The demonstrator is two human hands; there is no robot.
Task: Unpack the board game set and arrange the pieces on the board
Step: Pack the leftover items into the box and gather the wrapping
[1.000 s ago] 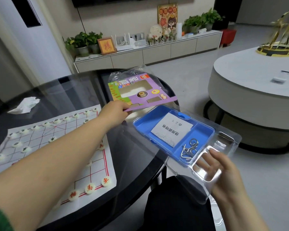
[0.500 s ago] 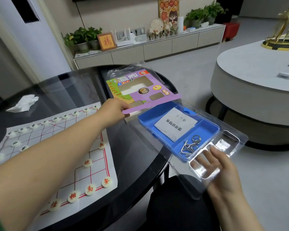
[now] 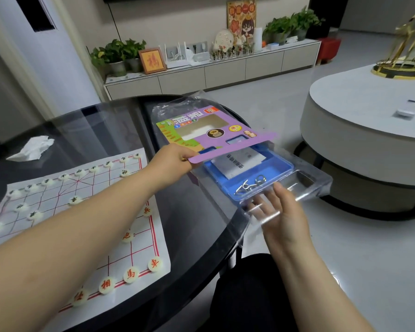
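My left hand (image 3: 171, 159) pinches the near edge of a purple and green card cover (image 3: 209, 133), which lies partly over a blue tray (image 3: 271, 174). The tray holds a white leaflet (image 3: 240, 161) and a metal wire puzzle (image 3: 249, 185), and sits in a clear plastic shell (image 3: 314, 185). My right hand (image 3: 280, 216) supports the shell from below at its near end, fingers spread under the plastic. The shell juts out past the table edge. A white paper board (image 3: 120, 226) with round red and black lettered pieces (image 3: 131, 274) lies on the table at the left.
The round dark glass table (image 3: 197, 226) carries a crumpled tissue (image 3: 32, 148) at the far left. A pale round coffee table (image 3: 369, 130) stands to the right, with open floor between. A low cabinet (image 3: 213, 73) with plants runs along the back wall.
The purple card cover has slid to the right, over the blue tray and leaflet. My right hand and the shell have shifted slightly away and to the right.
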